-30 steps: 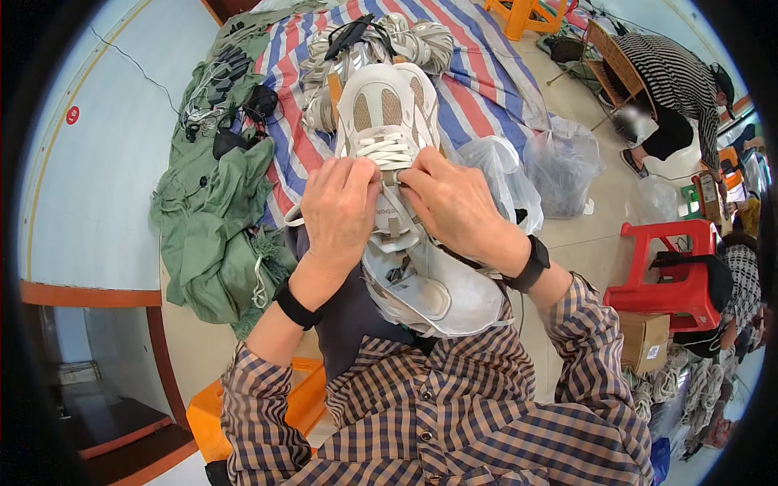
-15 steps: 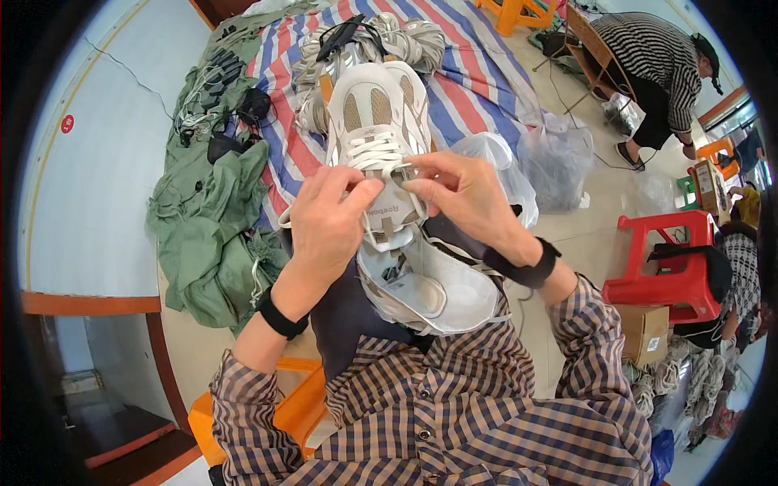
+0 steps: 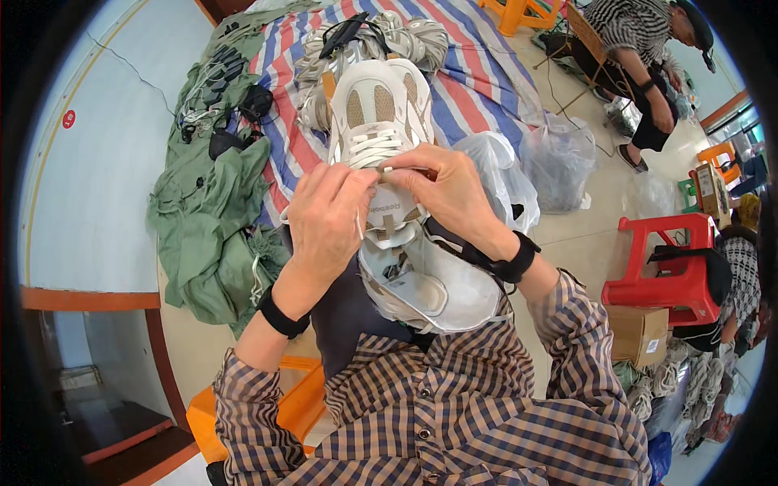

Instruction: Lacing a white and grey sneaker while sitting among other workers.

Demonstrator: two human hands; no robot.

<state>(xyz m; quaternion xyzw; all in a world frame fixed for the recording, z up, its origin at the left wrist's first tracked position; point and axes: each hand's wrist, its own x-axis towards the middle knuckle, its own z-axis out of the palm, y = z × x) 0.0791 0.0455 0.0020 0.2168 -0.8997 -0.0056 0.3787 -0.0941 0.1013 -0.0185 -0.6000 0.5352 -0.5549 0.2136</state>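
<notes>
A pale grey and beige sneaker (image 3: 466,296) lies on my lap, its toe pointing away and its heel opening toward me. White shoelace (image 3: 377,147) crosses the front rows of its upper, and the tongue stands free behind them. My left hand (image 3: 328,215) is closed at the left side of the lacing, its fingertips on the lace. From the other side my right hand (image 3: 450,190) pinches the lace between thumb and forefinger. The fingertips of both hands meet above the tongue and hide the eyelets there. A matching sneaker (image 3: 417,85) sits close behind on the right.
Bundled sneakers (image 3: 421,44) lie on a striped sheet (image 3: 474,61) ahead. Green cloth (image 3: 203,211) is heaped at left. Plastic bags (image 3: 555,166), a red stool (image 3: 660,271) and a cardboard box (image 3: 639,334) stand at right. Another person (image 3: 628,61) bends over at far right.
My right hand has moved a little left and in, bringing its fingertips against those of my left hand over the lacing. At far right the other person has shifted, and an arm now shows.
</notes>
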